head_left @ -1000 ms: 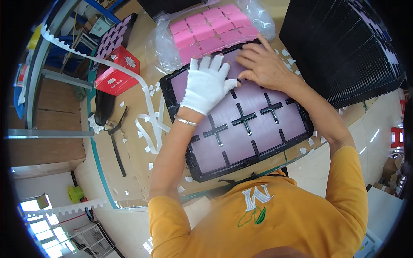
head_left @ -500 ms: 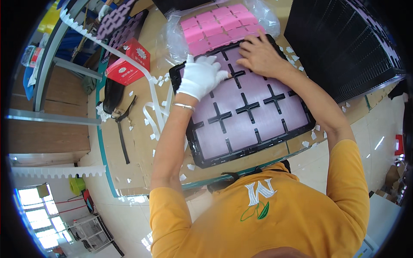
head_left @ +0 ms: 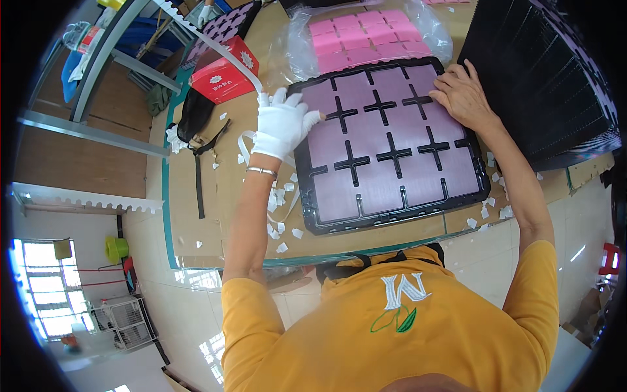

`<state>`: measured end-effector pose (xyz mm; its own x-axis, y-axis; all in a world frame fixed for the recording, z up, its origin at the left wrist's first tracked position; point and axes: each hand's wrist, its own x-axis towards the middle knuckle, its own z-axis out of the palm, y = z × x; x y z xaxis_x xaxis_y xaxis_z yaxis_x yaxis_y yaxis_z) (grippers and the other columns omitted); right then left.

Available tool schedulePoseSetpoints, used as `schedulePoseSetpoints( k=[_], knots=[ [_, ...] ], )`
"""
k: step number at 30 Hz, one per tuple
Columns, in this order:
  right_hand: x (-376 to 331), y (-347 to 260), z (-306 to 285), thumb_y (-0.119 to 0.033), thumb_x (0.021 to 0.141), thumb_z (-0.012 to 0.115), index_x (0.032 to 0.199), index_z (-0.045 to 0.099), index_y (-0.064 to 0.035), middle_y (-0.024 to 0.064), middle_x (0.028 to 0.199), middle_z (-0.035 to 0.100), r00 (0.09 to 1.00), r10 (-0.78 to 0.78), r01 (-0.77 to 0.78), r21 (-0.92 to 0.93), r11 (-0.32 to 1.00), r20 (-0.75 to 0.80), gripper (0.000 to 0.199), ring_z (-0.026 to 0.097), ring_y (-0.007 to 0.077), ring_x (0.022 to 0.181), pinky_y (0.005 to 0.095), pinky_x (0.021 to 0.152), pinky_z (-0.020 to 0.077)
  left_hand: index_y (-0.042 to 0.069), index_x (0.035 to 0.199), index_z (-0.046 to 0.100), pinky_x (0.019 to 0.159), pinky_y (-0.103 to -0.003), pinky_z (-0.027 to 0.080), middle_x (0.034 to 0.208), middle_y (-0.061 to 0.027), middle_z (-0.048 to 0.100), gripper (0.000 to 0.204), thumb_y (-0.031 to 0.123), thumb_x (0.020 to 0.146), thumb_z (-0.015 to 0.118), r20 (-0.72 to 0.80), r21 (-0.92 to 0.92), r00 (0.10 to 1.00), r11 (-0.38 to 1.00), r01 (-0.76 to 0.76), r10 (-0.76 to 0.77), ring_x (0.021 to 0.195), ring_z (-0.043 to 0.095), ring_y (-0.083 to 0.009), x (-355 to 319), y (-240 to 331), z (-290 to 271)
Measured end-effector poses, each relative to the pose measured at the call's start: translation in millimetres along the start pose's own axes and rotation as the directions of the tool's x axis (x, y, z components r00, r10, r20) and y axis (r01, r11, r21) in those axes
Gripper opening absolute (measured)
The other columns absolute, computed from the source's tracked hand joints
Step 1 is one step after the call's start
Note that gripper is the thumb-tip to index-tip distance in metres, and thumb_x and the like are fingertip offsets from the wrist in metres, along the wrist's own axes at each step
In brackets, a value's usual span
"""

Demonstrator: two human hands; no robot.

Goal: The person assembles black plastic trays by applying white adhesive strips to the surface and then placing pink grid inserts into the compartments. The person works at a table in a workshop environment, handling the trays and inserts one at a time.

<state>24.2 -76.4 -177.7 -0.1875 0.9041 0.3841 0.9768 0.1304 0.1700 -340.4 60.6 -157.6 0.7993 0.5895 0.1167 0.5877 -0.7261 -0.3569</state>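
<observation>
The black tray (head_left: 392,147) lies flat on the bench (head_left: 215,215), straight ahead of the person's chest. Every pocket that shows holds a pale purple sheet (head_left: 382,186), with black cross-shaped dividers standing between them, so the filling looks done as far as can be seen; the pockets under the two hands are hidden. What seems left is pressing the sheets down and smoothing them.

The left hand (head_left: 282,123), in a white glove, rests on the tray's far left corner, its fingers (head_left: 308,117) spread wide and flat, reaching over the rim onto the nearest sheet. It holds nothing. The right hand (head_left: 462,97), bare, lies palm down on the far right corner of the tray, fingers spread and pressing on a sheet, gripping nothing either.

Just beyond the tray lies a clear bag of bright pink sheets (head_left: 366,39). To the tray's right stands a stack of black trays (head_left: 548,85). To its left, white scraps of paper (head_left: 281,215) litter the bench, with a red box (head_left: 222,75) farther off.
</observation>
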Motion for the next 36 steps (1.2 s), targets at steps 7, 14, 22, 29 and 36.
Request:
schedulePoseSetpoints(
  k=[7,14,22,29,36],
  knots=[
    [17.2,-16.3,-1.1,-0.034,0.094,0.056,0.101,0.072,-0.0052,0.0056,0.101,0.064,0.969,0.011,-0.001,0.045,0.999,-0.245,0.034,0.053,0.0248,0.108,0.0487,0.107,0.0320,0.014,0.112,0.067,0.103,-0.057,0.036,0.129,-0.0066,0.060,0.039,0.045,0.091,0.055,-0.175,-0.055,0.979,0.992,-0.112,0.101,0.126,0.050,-0.0296,20.9,12.6,4.0],
    [60.6,-55.6,-4.9,-0.024,0.091,0.060,0.102,0.068,-0.0025,0.0111,0.088,0.066,0.964,0.235,-0.104,0.643,0.759,-0.121,0.026,0.061,0.0280,0.081,0.0382,0.079,0.0479,0.002,0.114,0.068,0.100,-0.036,0.046,0.120,-0.0191,0.065,0.034,0.021,0.086,0.067,-0.265,-0.721,0.785,0.655,0.225,-0.561,0.114,0.063,-0.0297,-6.0,-54.3,24.3],
    [175.2,-104.0,33.3,-0.043,0.083,0.065,0.085,0.072,-0.0045,0.0145,0.077,0.068,0.905,0.131,-0.361,0.569,0.739,0.404,0.040,0.065,0.0305,0.073,0.0413,0.068,0.0501,-0.001,0.116,0.067,0.094,-0.028,0.047,0.113,-0.0101,0.070,0.030,0.015,0.090,0.066,-0.021,-0.914,0.707,0.300,0.273,-0.707,0.106,0.064,-0.0149,-38.3,-36.6,35.9],
    [180.8,-128.7,48.1,-0.040,0.079,0.071,0.077,0.071,-0.0063,0.0112,0.072,0.067,0.880,0.188,-0.399,0.463,0.792,0.437,0.034,0.064,0.0255,0.071,0.0398,0.070,0.0495,0.002,0.116,0.069,0.092,-0.026,0.048,0.114,-0.0077,0.070,0.028,0.015,0.091,0.064,0.015,-0.963,0.688,0.174,0.205,-0.726,0.104,0.064,-0.0121,-39.2,-20.9,47.9],
    [171.6,-120.7,58.9,-0.035,0.076,0.075,0.078,0.071,-0.0056,0.0128,0.077,0.069,0.901,0.196,-0.422,0.683,0.596,0.386,0.030,0.066,0.0284,0.076,0.0396,0.072,0.0494,0.006,0.113,0.071,0.090,-0.026,0.048,0.110,-0.0055,0.072,0.027,0.019,0.089,0.066,-0.026,-0.941,0.687,0.249,0.228,-0.726,0.101,0.067,-0.0131,-29.6,-19.9,30.3]
  ],
)
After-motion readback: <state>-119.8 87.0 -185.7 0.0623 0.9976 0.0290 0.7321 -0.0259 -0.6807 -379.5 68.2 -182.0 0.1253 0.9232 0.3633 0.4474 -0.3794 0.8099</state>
